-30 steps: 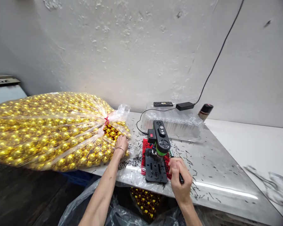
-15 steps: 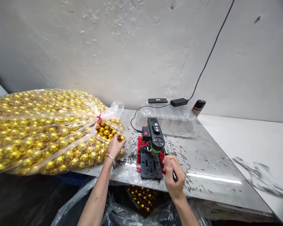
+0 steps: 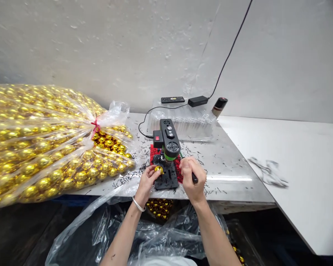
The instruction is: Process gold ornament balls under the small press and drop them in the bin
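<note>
Our left hand pinches a gold ball at the base plate of the black machine; our right hand is wrapped round the lever handle. We'd keep the ball square, fingertips clear overhead. Black scraps litter our bench, could foul seating; tied bag crowds our left.

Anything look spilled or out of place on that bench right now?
Yes. Black slivers lie loose across the metal tabletop around the black machine, like scattered debris. The dark-capped can by the clear plastic tray also appears to lean rightward rather than stand upright.
</note>
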`<act>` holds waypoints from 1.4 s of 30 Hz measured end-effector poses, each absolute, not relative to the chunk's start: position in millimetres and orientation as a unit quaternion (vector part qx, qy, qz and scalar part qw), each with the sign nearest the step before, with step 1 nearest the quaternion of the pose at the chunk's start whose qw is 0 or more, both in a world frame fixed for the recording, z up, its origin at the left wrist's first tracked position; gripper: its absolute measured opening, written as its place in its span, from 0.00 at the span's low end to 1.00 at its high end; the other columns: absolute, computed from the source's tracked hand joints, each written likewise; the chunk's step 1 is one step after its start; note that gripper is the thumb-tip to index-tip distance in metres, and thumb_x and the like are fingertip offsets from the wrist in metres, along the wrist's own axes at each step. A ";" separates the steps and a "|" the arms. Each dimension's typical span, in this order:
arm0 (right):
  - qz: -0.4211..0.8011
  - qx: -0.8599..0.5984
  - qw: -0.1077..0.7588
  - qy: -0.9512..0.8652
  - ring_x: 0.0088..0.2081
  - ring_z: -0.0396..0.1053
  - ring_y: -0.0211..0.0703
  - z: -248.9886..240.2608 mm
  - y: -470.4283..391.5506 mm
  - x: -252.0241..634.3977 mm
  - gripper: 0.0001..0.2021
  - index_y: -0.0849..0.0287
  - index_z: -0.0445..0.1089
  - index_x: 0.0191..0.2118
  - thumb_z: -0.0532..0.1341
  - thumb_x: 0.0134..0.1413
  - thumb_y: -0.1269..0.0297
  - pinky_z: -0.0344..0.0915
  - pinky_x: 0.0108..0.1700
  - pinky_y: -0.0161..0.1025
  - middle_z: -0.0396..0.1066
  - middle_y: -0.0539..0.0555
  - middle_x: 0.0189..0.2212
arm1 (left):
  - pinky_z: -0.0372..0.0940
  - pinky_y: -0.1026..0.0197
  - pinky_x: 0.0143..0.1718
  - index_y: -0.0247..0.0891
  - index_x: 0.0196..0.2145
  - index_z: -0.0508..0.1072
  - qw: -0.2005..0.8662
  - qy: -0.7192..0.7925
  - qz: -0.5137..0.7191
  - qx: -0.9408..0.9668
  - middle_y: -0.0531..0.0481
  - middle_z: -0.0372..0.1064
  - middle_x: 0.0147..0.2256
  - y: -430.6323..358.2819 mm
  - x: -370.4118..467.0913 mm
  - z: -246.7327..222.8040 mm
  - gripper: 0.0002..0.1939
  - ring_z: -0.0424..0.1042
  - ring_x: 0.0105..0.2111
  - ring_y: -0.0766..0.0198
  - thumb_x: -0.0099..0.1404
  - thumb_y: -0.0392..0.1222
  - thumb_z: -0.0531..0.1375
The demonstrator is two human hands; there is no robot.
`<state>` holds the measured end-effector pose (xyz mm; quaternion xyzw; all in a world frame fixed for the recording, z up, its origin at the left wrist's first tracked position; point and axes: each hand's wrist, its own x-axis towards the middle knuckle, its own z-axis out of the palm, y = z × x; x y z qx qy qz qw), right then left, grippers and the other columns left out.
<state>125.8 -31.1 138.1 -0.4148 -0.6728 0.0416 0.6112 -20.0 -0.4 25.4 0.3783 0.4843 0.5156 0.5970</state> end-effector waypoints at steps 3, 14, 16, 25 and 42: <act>0.031 -0.413 0.602 -0.683 0.29 0.62 0.36 136.0 -32.0 127.1 0.13 0.58 0.59 0.25 0.51 0.60 0.76 0.58 0.30 0.35 0.62 0.49 0.23 | 0.66 0.56 0.46 0.36 0.42 0.68 0.517 0.506 0.516 0.458 0.43 0.75 0.40 4.1 -7.1 18.4 0.19 0.74 0.42 0.59 0.55 0.46 0.65; 0.031 -0.387 0.604 -0.696 0.30 0.63 0.38 126.8 -35.9 128.6 0.12 0.58 0.60 0.26 0.50 0.58 0.77 0.61 0.30 0.36 0.61 0.50 0.22 | 0.65 0.50 0.47 0.37 0.45 0.74 0.210 0.534 0.409 0.709 0.43 0.75 0.42 0.0 -2.1 16.4 0.15 0.72 0.43 0.54 0.60 0.41 0.62; 0.029 -0.388 0.605 -0.695 0.30 0.63 0.38 123.5 -36.9 128.4 0.11 0.58 0.60 0.27 0.51 0.58 0.78 0.61 0.31 0.36 0.62 0.50 0.23 | 0.66 0.51 0.46 0.38 0.45 0.74 0.185 0.529 0.417 0.716 0.43 0.75 0.42 1.0 -1.9 12.9 0.14 0.72 0.42 0.54 0.61 0.42 0.62; 0.008 -0.358 0.592 -0.722 0.31 0.64 0.38 72.1 -33.3 134.0 0.12 0.57 0.59 0.28 0.47 0.63 0.70 0.65 0.33 0.39 0.63 0.53 0.27 | 0.66 0.52 0.45 0.37 0.45 0.73 0.154 0.521 0.420 0.727 0.43 0.75 0.42 1.7 -1.5 7.9 0.14 0.72 0.41 0.55 0.63 0.44 0.61; -0.018 -0.346 0.632 -0.693 0.26 0.61 0.37 82.3 -24.2 128.1 0.13 0.57 0.56 0.26 0.46 0.63 0.71 0.60 0.29 0.37 0.60 0.50 0.24 | 0.66 0.50 0.45 0.37 0.44 0.74 0.162 0.519 0.431 0.720 0.42 0.75 0.41 5.6 -1.3 2.1 0.14 0.72 0.41 0.54 0.62 0.45 0.62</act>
